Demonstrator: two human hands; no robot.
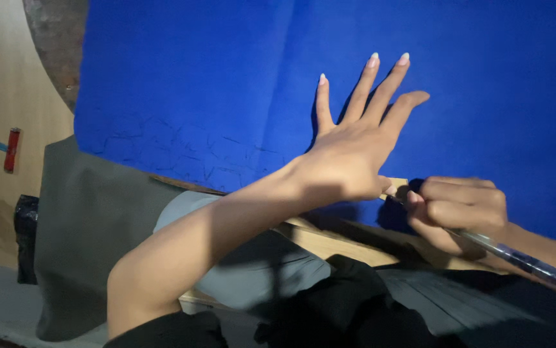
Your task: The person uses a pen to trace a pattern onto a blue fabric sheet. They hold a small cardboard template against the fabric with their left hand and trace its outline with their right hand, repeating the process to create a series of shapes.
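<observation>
Left hand (pixel 355 151) lies flat, fingers splayed, on the blue sheet (pixel 194 77); right hand (pixel 458 209), near right, grips a pen (pixel 516 258).

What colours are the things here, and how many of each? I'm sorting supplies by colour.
Blue: 1, the blue paper sheet under the left hand
Clear: 1, the pen in the right hand
Red: 1, a small red object, kind unclear
Tan: 1, the wooden board
Total: 4
</observation>
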